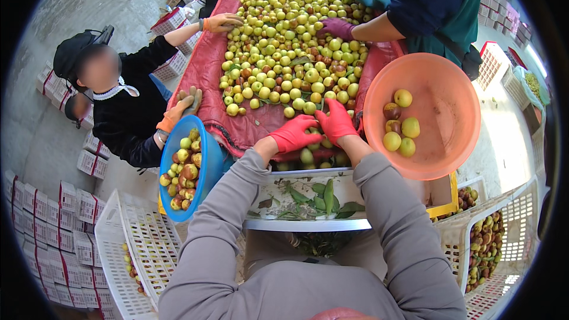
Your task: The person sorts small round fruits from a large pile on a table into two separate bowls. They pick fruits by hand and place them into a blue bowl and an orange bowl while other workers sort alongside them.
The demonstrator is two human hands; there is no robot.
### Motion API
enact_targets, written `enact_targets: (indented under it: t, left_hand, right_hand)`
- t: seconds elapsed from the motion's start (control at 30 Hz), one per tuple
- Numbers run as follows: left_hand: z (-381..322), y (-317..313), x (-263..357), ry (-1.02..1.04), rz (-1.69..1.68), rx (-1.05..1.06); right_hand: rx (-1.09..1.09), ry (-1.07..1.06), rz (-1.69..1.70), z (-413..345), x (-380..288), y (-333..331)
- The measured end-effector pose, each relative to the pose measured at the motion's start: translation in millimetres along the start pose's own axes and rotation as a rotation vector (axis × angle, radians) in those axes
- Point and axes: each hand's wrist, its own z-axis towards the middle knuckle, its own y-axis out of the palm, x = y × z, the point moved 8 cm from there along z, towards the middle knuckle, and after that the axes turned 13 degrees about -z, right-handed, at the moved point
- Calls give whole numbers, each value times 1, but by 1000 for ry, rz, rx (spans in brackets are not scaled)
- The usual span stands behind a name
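A large heap of green and brown jujube fruits (293, 44) lies on a table lined with red padded cloth (200, 75). At the heap's near edge are both my hands in red gloves, close together. My left hand (295, 133) is curled over a few fruits, and whether it grips one cannot be told. My right hand (335, 120) bends over fruits beside it, its fingertips partly hidden. Just below them, more fruits lie at the table's near edge, somewhat blurred. Green leaves (329, 198) rest on a white ledge between my forearms.
A blue basin (215, 173) of browner fruits stands left, an orange basin (444, 120) with several fruits right. White plastic crates (146, 240) flank me, the right crate (518, 240) holding fruit. Gloved co-workers reach in from the left (222, 22) and right (338, 29).
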Motion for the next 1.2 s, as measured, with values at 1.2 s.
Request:
enact_targets:
  t: [1.2]
  left_hand:
    - [-54, -154, -126, -722, 351, 997]
  right_hand:
    - [29, 49, -328, 0, -4, -12]
